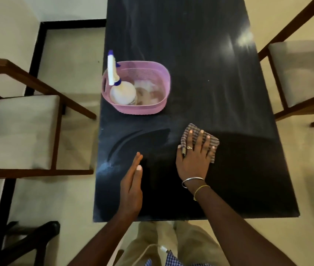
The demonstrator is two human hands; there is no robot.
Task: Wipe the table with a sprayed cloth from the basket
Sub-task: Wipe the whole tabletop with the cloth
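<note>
A folded checked cloth (212, 143) lies flat on the dark table (219, 83), near its front middle. My right hand (193, 160) presses down on the cloth with spread, straight fingers. My left hand (131, 189) is held edge-on above the table's front left, fingers straight and together, holding nothing. A pink basket (152, 108) stands at the table's left side. In it stands a white spray bottle (122, 92) with a blue-tipped nozzle, beside some pale cloth (147, 93). Dusty streaks and a curved wiped arc mark the table between the basket and my hands.
A wooden chair with a pale seat (18, 131) stands left of the table, another chair (304, 72) at the right. A dark chair frame (27, 240) shows at the lower left. Pale floor surrounds the table.
</note>
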